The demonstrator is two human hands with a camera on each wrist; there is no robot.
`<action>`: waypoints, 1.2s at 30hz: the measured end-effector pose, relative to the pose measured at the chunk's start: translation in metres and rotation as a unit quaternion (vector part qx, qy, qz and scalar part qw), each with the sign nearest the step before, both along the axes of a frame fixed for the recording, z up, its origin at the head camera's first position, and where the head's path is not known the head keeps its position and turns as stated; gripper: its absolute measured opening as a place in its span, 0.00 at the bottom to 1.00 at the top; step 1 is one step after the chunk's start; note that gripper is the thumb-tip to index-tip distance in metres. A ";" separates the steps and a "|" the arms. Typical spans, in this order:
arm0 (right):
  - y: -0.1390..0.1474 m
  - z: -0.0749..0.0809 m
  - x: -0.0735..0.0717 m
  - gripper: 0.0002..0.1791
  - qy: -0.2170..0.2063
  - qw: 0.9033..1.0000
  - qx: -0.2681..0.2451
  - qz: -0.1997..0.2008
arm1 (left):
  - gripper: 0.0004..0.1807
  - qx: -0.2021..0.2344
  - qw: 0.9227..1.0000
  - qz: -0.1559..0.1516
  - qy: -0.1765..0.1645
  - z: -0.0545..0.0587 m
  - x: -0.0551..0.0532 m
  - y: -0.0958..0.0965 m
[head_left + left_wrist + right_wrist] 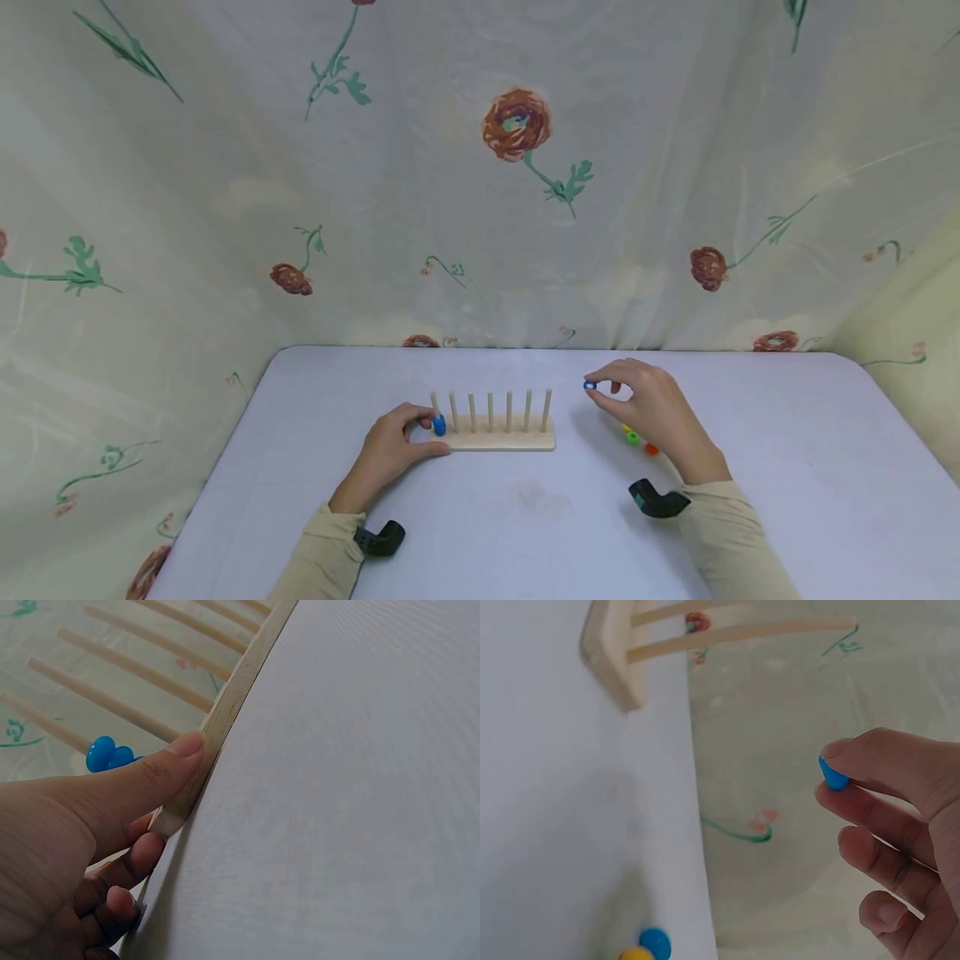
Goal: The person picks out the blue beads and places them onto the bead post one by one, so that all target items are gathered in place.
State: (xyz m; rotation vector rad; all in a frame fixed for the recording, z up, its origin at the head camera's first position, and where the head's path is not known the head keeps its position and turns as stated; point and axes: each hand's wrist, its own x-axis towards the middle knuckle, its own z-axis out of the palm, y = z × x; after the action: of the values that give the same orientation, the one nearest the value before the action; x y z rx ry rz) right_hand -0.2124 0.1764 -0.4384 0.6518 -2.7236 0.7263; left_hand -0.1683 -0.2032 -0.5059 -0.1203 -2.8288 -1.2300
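From my remote station I am viewing the pegboard [495, 443] as it is sitting on the table [495, 533], a curtain [420, 192] hanging behind, with beads [439, 425] resting on its leftmost peg. I am finding the left hand [392, 440] at the board's left end, its thumb lying against the front edge. To the right of the board I am seeing the right hand [654, 406] above the table, one bead [590, 385] sitting between thumb and finger, while loose beads [633, 437] are lying below.
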 end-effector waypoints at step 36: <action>-0.157 0.027 0.011 0.10 0.022 0.983 -0.112 0.144 | 0.27 -0.013 1.000 -0.005 0.006 0.001 -0.001 0.000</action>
State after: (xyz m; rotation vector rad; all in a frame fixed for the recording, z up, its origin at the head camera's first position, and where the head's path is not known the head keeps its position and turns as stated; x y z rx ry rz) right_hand -0.2019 0.0189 -0.4114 1.0047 -2.4825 1.0534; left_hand -0.1689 -0.2031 -0.5051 -0.1437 -2.8387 -1.1897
